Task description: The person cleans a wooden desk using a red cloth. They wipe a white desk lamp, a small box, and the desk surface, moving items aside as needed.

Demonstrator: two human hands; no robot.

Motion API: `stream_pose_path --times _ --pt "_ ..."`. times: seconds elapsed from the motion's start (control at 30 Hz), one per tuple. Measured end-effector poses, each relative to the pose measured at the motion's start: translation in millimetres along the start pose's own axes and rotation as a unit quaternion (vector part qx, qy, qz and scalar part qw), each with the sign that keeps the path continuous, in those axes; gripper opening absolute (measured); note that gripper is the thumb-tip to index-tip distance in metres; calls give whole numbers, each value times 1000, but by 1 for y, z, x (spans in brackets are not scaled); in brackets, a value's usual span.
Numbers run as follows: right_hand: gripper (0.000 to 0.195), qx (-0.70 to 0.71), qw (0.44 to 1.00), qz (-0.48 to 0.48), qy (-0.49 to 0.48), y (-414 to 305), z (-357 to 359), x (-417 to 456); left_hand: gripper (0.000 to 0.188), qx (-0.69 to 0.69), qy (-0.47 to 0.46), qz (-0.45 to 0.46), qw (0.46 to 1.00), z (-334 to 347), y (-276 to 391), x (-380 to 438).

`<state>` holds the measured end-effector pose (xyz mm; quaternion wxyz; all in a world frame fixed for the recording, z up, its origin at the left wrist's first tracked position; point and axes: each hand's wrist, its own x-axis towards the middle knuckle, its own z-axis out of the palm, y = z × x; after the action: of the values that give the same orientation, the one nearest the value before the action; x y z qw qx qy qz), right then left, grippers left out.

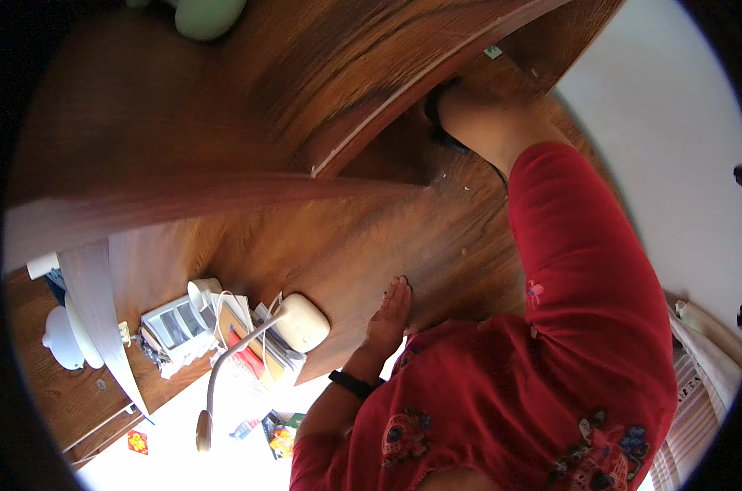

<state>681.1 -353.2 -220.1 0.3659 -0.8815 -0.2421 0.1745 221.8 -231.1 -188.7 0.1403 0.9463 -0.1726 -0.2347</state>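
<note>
My left hand [392, 307] lies flat on a brown wood-grain desktop [358, 245], fingers extended, holding nothing. A black band [352, 383] circles that wrist. My right forearm [487, 119] reaches in beneath a wooden shelf [395, 101], beside an upright panel. Little of my right hand shows past the wrist; a dark object [447, 138] lies against it in shadow, and whether I grip it cannot be seen. A thin black cord [498, 178] runs out by the forearm. Small pale specks [466, 188] dot the wood nearby.
A cream desk lamp [303, 322] with a bent neck stands left of my left hand. Behind it are papers and folders [248, 325], a white cup [202, 291] and a grey-white organizer [177, 325]. A white lidded bowl [64, 337] sits far left. A pale wall [659, 135] borders the right side.
</note>
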Motion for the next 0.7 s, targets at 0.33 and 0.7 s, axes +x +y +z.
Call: stream_pose_path --times 0.33,0.7 --pt "31 23 997 -59 -52 -17 8 -56 76 -22 5 -7 1000 -2 -3 -2" --pt "17 16 929 -224 -294 32 10 -234 88 -7 57 17 998 13 -6 -4"
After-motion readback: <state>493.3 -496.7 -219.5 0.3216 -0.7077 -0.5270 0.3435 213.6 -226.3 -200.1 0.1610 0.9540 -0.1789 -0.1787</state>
